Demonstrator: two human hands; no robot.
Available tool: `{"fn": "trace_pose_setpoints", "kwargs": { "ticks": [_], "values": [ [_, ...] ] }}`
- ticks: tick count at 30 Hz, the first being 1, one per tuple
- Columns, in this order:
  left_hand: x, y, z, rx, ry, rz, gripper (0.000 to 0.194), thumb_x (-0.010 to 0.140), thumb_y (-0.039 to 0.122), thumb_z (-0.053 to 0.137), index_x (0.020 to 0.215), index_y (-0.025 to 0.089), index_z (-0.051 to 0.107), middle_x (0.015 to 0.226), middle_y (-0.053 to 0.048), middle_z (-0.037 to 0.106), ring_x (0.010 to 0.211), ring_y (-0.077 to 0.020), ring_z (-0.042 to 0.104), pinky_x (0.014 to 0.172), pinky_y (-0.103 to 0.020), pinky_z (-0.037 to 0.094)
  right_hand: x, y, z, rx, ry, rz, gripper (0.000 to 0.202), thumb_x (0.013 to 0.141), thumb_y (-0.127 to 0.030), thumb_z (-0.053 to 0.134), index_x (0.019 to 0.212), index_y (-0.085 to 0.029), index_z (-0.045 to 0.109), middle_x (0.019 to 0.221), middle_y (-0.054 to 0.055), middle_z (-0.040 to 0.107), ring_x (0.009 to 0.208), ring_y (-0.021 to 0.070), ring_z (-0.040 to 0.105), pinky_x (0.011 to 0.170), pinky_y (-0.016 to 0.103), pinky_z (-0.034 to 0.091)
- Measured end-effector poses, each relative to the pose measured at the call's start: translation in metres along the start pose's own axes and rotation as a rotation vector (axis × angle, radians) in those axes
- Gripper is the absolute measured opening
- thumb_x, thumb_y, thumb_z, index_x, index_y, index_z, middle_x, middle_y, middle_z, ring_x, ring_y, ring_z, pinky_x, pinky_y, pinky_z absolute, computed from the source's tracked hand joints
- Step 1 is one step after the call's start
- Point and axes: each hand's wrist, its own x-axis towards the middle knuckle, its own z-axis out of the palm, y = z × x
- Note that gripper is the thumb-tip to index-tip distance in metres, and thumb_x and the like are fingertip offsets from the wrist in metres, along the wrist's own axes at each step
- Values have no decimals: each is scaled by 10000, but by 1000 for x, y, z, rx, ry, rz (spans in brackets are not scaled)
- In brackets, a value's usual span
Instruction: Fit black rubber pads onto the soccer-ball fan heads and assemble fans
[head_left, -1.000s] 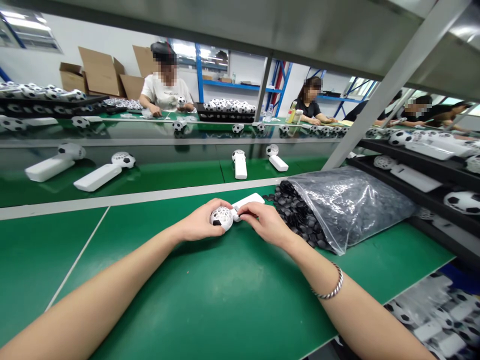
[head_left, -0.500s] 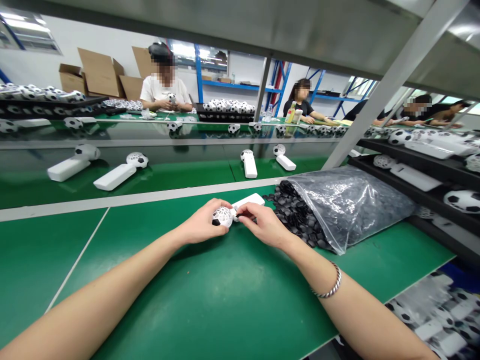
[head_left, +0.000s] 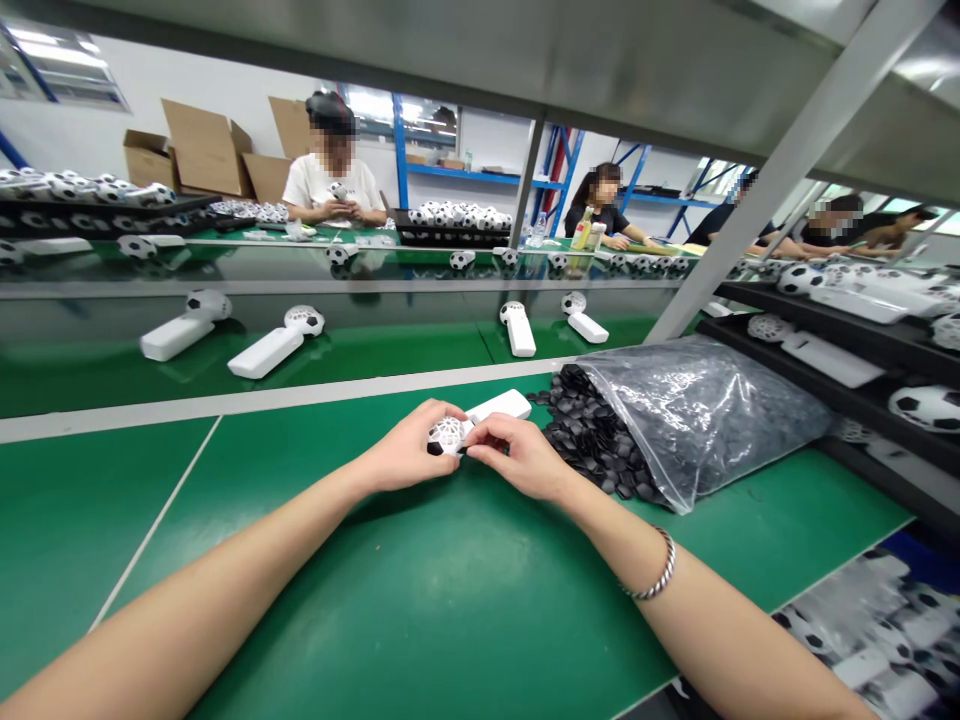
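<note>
Clock ref: ball head = centre, 12 = away from wearer.

Ball head (head_left: 448, 434): b/w football pattern, openwork white grille facing up; on near side of green bench (head_left: 420, 600), betw. the two hands. White handle (head_left: 501, 406) runs off it twd 2 o'clock, lying on bench.

L hand (head_left: 409, 447) at 9 o'clock: gripping ball head, fingers round far side, thumb on near side.

R hand (head_left: 517, 455) at 3–4 o'clock: thumb + index closed in a pinch on small black pc (head_left: 463, 451), right at ball's near R edge. Pc mostly hidden; seated or not, can't tell. Twisted bracelet (head_left: 660, 570) on R forearm, 4 o'clock.

3 o'clock, just beyond R hand: clear plastic bag (head_left: 712, 410) on its side, mouth twd ball; loose black pcs (head_left: 600, 440) spilling out onto bench.

12 o'clock, past pale bench edge: green belt (head_left: 405, 350) w/ 4 similar ball-and-handle units: two approx. 10 o'clock, two approx. 1.

2–3 o'clock, far R: stacked black trays (head_left: 810, 355) w/ more units. 4 o'clock, below bench level: further units (head_left: 877, 640), partly under clear plastic.

Background: co-worker in white top (head_left: 334, 185) at 11, both hands at a small b/w unit; co-worker in black top (head_left: 600, 220) at 1. Cardboard boxes (head_left: 206, 150) approx. 10–11.
</note>
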Motion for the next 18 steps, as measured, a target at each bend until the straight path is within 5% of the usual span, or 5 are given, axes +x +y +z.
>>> {"fn": "trace_pose_setpoints", "kwargs": {
  "ticks": [8,18],
  "values": [
    [1,1,4,-15,50,4,379,680,353,599,1024,226,505,1033,-29,502,963,-228,497,844,-354,404,2,3,4,67,40,58,61,764,-141,551,767,-161,609,761,5,615,715,122,548,686,257,439],
    [2,4,9,5,97,-12,342,655,271,590,983,207,518,979,-23,504,901,-202,502,784,-314,406,3,5,7,108,83,82,37,739,-134,582,716,-162,588,690,-20,577,654,103,521,642,228,416]
  ]
}}
